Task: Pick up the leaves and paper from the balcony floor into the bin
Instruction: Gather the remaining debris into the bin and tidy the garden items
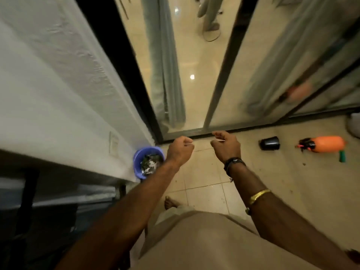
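On the tiled balcony floor (204, 184), against the foot of the white wall (58, 84), stands a blue bin (136, 158). It holds a heap of dark leaves and white paper bits (151, 164). In this head view both forearms reach forward over the tiles. The left hand (180, 149) hangs just right of the bin's rim, its fingers curled into a fist; I cannot tell whether anything lies inside it. The right hand (226, 146) is near it, a small gap between them, and pinches a thin white scrap of paper (219, 140) at its fingertips. That wrist wears a black band (233, 162), with a gold bangle (259, 195) further up the arm. To the right on the floor lie a black cup (269, 143) on its side and an orange spray bottle (325, 146), well apart from the bin. Beyond the hands runs the dark sliding door frame (218, 133), with a grey curtain (167, 75) behind the glass.
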Demonstrator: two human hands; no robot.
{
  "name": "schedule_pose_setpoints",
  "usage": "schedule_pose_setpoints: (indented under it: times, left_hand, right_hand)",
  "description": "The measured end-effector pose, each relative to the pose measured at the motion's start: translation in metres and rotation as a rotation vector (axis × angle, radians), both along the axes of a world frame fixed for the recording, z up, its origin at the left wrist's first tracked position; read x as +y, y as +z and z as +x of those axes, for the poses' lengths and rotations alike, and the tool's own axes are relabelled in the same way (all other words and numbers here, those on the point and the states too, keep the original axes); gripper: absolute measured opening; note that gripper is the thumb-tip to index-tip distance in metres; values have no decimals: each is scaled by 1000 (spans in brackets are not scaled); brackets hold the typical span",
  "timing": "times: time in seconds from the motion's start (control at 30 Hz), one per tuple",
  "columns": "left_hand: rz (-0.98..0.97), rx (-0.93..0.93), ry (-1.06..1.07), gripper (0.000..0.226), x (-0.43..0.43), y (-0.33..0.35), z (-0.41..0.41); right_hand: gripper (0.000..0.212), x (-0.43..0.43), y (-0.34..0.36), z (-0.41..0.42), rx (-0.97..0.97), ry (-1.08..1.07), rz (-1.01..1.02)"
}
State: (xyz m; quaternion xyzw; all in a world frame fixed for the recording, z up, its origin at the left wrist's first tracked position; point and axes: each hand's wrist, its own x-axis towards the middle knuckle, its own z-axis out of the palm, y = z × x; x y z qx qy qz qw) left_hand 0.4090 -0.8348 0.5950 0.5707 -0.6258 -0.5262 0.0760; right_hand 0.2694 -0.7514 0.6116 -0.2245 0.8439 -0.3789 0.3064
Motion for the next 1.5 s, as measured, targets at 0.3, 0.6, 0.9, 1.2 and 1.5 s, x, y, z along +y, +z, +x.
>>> schedule_pose_setpoints:
  times: [0.3, 0.6, 0.9, 1.2, 1.5]
  left_hand:
    - [-239, -13, -535, 28, 137, 29, -158]
    - [-380, 30, -910, 37, 298, 42, -309]
    - [-331, 70, -1169, 31, 383, 39, -478]
    - [-234, 161, -1349, 25, 445, 43, -673]
    - [-163, 164, -1496, 20, 536, 27, -833]
  right_hand:
    - [37, 174, 8, -113, 218, -226, 39]
    - [37, 353, 18, -217, 269, -495, 59]
    - [33, 450, 25, -344, 286, -810, 36]
    - [37, 508, 36, -496, 286, -1082, 79]
    - [37, 594, 8, -628, 258, -1248, 94]
